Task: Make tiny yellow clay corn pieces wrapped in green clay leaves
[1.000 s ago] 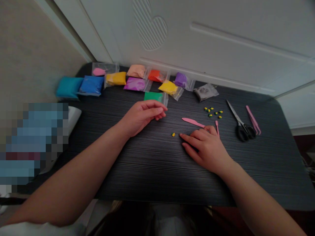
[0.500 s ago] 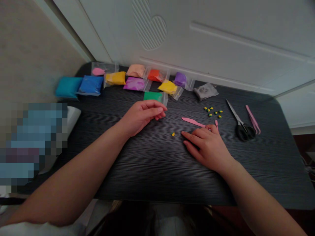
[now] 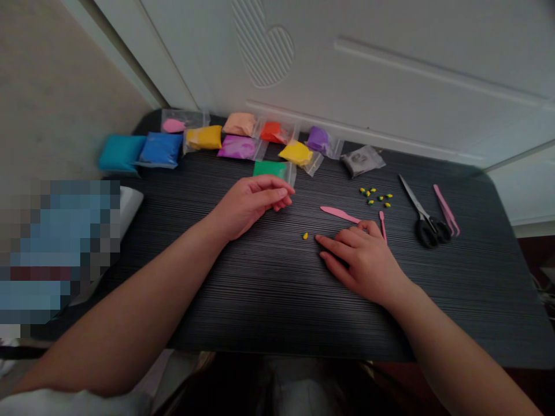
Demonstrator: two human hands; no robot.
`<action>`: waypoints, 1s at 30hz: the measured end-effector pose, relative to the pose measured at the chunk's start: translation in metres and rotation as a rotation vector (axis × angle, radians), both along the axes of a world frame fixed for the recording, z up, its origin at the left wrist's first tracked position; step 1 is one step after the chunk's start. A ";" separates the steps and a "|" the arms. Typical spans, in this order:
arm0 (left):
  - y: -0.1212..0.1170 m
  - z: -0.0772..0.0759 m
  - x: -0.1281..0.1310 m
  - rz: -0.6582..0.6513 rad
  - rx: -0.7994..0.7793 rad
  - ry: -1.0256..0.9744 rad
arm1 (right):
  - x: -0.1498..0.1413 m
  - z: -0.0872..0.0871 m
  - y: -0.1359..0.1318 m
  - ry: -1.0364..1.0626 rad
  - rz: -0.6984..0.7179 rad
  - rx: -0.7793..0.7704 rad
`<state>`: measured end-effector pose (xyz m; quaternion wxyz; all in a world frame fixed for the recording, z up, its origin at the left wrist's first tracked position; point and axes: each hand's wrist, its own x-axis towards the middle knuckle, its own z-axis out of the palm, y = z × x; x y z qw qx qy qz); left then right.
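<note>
My left hand (image 3: 259, 202) rests on the dark table (image 3: 277, 306), thumb and fingers closed together; whether something small is between them is hidden. Just above it lies a bag of green clay (image 3: 269, 169), partly covered by the hand. My right hand (image 3: 362, 260) lies palm down, index finger and thumb stretched out and apart, holding nothing visible. Left of its index fingertip, not touching, sits a tiny yellow clay piece (image 3: 305, 236) with some dark green on it. Its raised fingers partly cover the handle of a pink clay knife (image 3: 338, 213). A thin pink tool (image 3: 382, 224) lies beside these fingers.
Several tiny yellow-and-green pieces (image 3: 376, 196) lie to the right, near black-handled scissors (image 3: 422, 216) and pink tweezers (image 3: 446, 211). Bagged clays, including yellow (image 3: 296, 152), blue (image 3: 160, 149) and grey (image 3: 362, 160), line the back edge. A pixelated object (image 3: 69, 237) is at left.
My right hand shifted slightly right, then came back left toward the tiny yellow piece. My left hand has stayed in place.
</note>
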<state>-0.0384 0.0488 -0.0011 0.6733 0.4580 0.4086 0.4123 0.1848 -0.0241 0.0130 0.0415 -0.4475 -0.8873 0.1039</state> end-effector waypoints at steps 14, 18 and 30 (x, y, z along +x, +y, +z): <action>0.000 0.000 0.000 0.005 0.010 0.007 | 0.001 0.001 0.002 0.017 -0.015 0.032; 0.000 0.000 0.000 -0.002 0.006 0.007 | 0.002 0.001 0.001 0.007 -0.004 0.016; 0.000 0.000 0.000 -0.008 0.008 -0.011 | 0.005 0.001 0.004 0.029 -0.051 -0.008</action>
